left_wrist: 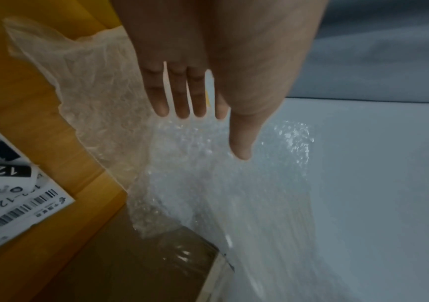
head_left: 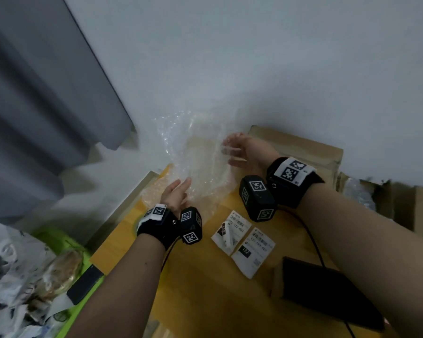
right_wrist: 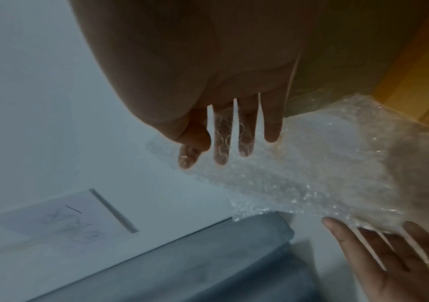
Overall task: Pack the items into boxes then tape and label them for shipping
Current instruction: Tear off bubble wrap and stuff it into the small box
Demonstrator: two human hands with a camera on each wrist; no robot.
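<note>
**Bubble wrap held up between two flat hands**

I had the sheet of bubble wrap (head_left: pixel 200 157) raised over the far edge of the counter (head_left: pixel 205 289), its lower part trailing down onto the wood. My left hand (head_left: pixel 175 195) was under the near lower edge, fingers straight and slightly spread, palm up, supporting and not gripping. My right hand (head_left: pixel 242 152) met the sheet's right edge with fingers extended; in the right wrist view two of them showed through the bubbles, so the film lay over them. I could not tell whether the thumb pinched it. I judged this hold was meant to spread the sheet flat for wrapping an item.

Two shipping labels (head_left: pixel 242 242) lay near the middle of the counter, just beside my right wrist, kept within reach for later. A cardboard box (head_left: pixel 298 147) sat along the far right edge against the wall, behind my right hand.

Much was unclear. The item to be wrapped was not identifiable; a dark flat object (head_left: pixel 327 289) at the near right edge could be one. The box interior was hidden, motion blurred the wrap, and a second box at the right was cut off.
</note>
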